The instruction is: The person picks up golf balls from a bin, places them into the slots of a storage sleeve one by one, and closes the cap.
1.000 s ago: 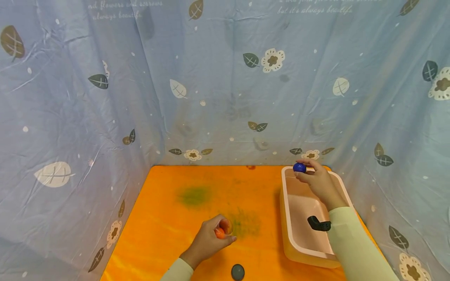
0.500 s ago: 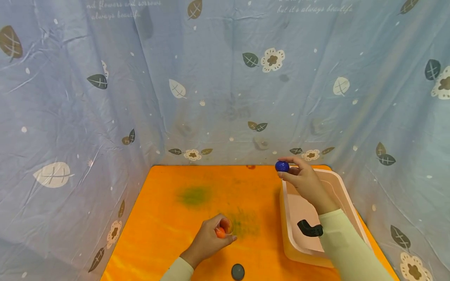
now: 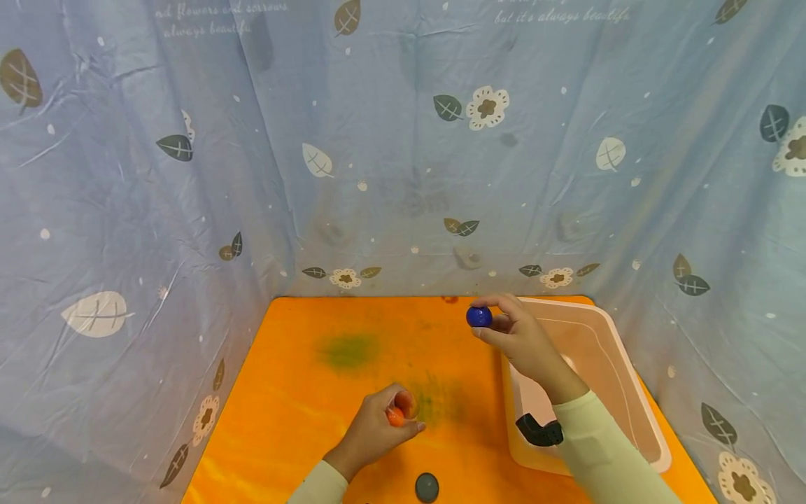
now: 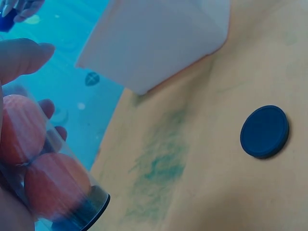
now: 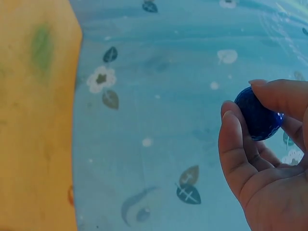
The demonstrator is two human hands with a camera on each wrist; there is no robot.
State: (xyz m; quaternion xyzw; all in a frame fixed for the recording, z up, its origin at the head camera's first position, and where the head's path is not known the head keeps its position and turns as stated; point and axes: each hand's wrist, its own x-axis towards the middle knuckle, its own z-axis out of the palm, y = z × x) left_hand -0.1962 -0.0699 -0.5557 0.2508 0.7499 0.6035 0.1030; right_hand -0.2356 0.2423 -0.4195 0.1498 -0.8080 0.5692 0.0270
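Note:
My left hand (image 3: 374,428) grips a clear plastic tube (image 4: 57,140), which lies tilted with its open mouth up and to the right. Inside the tube are two orange balls (image 4: 57,185), stacked toward its dark base (image 4: 100,204). Between thumb and fingertips, my right hand (image 3: 532,350) pinches a dimpled blue golf ball (image 3: 479,317), held in the air just left of the pink basin's far left corner. A dark round lid (image 3: 427,488) lies flat on the table near the front, below my left hand.
The pink basin (image 3: 604,350) stands on the right of the orange table (image 3: 283,420), under my right forearm. A blue patterned curtain (image 3: 378,210) surrounds the table at the back and sides. A black strap (image 3: 539,431) sits at my right wrist.
My right hand has carried the blue golf ball leftward from over the basin to beyond its left rim, now lower. My left hand and the tube have stayed in place.

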